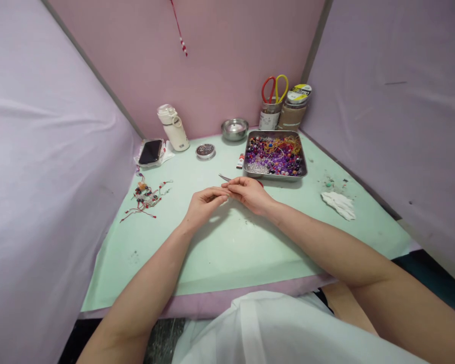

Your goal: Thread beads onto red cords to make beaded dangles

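My left hand [207, 202] and my right hand [249, 193] meet above the middle of the pale green tabletop. Thumb and fingers are closed together on each, and the fingertips touch or nearly touch. Whatever they pinch is too small to make out. Just behind my right hand is a pair of scissors [224, 177]; the pointed tip shows on one side and a bit of red handle on the other, the middle being hidden. Beyond my right hand, a metal tray [276, 177] holds many purple, red, dark and clear beads with tangled yellow cord.
Finished-looking beaded strings [146, 196] lie at the left. Along the back are a phone [151, 151], a white bottle [175, 131], a round clear case [205, 151], a steel bowl [235, 130], a jar of pliers [269, 119] and a small red-white box [240, 161]. White cloth [338, 205] lies right.
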Tool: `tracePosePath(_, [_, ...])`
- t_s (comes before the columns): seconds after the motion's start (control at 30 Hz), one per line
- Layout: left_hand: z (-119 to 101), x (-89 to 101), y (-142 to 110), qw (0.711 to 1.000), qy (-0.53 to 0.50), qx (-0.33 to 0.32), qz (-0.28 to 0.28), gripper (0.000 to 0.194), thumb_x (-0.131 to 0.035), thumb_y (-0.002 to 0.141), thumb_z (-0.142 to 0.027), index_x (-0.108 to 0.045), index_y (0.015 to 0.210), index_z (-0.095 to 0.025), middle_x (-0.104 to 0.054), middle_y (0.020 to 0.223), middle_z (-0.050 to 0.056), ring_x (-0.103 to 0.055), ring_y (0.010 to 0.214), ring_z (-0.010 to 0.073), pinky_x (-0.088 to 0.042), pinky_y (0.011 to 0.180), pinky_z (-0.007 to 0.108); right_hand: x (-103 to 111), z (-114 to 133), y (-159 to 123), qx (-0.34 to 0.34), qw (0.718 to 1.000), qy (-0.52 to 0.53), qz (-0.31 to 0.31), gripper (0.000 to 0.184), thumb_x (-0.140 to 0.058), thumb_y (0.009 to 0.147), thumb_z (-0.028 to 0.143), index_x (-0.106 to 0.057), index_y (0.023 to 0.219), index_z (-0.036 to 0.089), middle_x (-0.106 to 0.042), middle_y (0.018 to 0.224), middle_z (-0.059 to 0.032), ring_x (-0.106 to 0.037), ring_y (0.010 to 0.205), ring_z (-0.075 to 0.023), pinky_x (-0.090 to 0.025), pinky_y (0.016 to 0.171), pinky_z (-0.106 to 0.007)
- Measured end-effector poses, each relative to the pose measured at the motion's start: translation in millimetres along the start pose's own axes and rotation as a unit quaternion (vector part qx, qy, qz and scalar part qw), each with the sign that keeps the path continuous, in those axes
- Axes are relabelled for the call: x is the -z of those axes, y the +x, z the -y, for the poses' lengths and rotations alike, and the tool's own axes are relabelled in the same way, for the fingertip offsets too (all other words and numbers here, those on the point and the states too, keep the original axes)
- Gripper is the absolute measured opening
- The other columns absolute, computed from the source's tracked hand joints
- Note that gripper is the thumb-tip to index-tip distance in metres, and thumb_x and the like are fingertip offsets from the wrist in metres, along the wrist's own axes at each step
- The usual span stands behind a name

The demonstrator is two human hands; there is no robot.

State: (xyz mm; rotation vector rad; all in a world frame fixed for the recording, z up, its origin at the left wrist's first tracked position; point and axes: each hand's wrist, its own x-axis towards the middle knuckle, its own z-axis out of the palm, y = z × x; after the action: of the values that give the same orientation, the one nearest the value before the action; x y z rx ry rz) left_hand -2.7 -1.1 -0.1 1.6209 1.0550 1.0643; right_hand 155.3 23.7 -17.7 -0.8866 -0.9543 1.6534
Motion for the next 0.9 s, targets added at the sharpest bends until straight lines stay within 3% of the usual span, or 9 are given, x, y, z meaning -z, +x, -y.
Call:
tracePosePath(0.1, [3.9,0.6,1.8,1.000,-0.006,0.007,-0.029,0.016,-0.066,0.073,-0.032,-0.073,0.080,-0.020,-0.071,0.091,0.006,-0.062,0.087,0.0186,-0.047,0.082,0.033,2.3,-1.9,1.9,0.061,0.990,-0.108,-0.063,0.013,-0.061,0.071,0.019,-0.055,0.083,0.019,-0.062,0.092,-0.0042,-0.063,0.076,-0.0140,-0.051,0.077,-0.033])
tracePosePath(0.17, [6.9,0.9,3.2,0.999,-0.005,0.017,-0.052,0.017,-0.068,0.071,-0.034,-0.072,0.079,-0.020,-0.071,0.088,0.006,-0.062,0.083,0.0175,-0.048,0.079,0.032,4.3,-2.0,2.3,0.135,0.966,-0.187,-0.117,0.016,-0.060,0.072,0.020,-0.054,0.087,0.021,-0.056,0.101,-0.0046,-0.061,0.077,-0.0126,-0.050,0.076,-0.031])
tracePosePath(0.27, [9.5,0.6,4.3,0.997,-0.004,0.036,-0.068,0.019,-0.070,0.069,-0.035,-0.072,0.078,-0.019,-0.071,0.087,0.006,-0.062,0.081,0.0169,-0.048,0.079,0.031,4.8,-1.8,0.1,0.208,0.944,-0.223,-0.125,0.014,-0.056,0.076,0.023,-0.052,0.089,0.023,-0.049,0.108,-0.0043,-0.059,0.081,-0.0116,-0.047,0.078,-0.030])
tracePosePath(0.43, [6.7,-1.3,3.8,0.997,-0.018,0.040,-0.056,0.018,-0.069,0.069,-0.032,-0.072,0.081,-0.018,-0.072,0.089,0.007,-0.063,0.084,0.0174,-0.048,0.082,0.032,-2.8,-9.0,-5.0,0.153,0.975,-0.157,-0.021,0.012,-0.049,0.081,0.030,-0.050,0.091,0.023,-0.051,0.099,-0.0015,-0.058,0.082,-0.0112,-0.048,0.076,-0.028])
tracePosePath(0.6, [3.5,-2.8,4.6,0.996,-0.010,0.059,-0.072,0.018,-0.072,0.066,-0.030,-0.073,0.079,-0.018,-0.072,0.087,0.006,-0.064,0.082,0.0183,-0.049,0.082,0.033,-5.4,-12.7,-4.4,0.091,0.983,-0.161,0.016,0.015,-0.045,0.084,0.038,-0.048,0.085,0.022,-0.053,0.078,0.0021,-0.052,0.062,-0.0109,-0.042,0.057,-0.026])
tracePosePath(0.7, [3.6,-2.8,4.8,0.994,-0.009,0.077,-0.078,0.020,-0.073,0.064,-0.031,-0.073,0.079,-0.018,-0.072,0.088,0.007,-0.064,0.083,0.0189,-0.049,0.082,0.034,-3.7,-7.3,-5.9,0.116,0.967,-0.227,0.013,0.016,-0.045,0.086,0.036,-0.049,0.082,0.021,-0.050,0.068,0.0035,-0.047,0.059,-0.0106,-0.037,0.056,-0.025])
tracePosePath(0.9, [8.2,-1.4,3.9,0.988,-0.059,0.124,-0.065,0.031,-0.075,0.064,-0.037,-0.074,0.088,-0.017,-0.072,0.093,0.009,-0.063,0.087,0.0209,-0.047,0.085,0.036,-2.6,-2.1,-8.7,0.188,0.940,-0.284,0.012,0.009,-0.049,0.083,0.028,-0.050,0.083,0.019,-0.052,0.073,0.0029,-0.050,0.066,-0.0113,-0.037,0.061,-0.025])
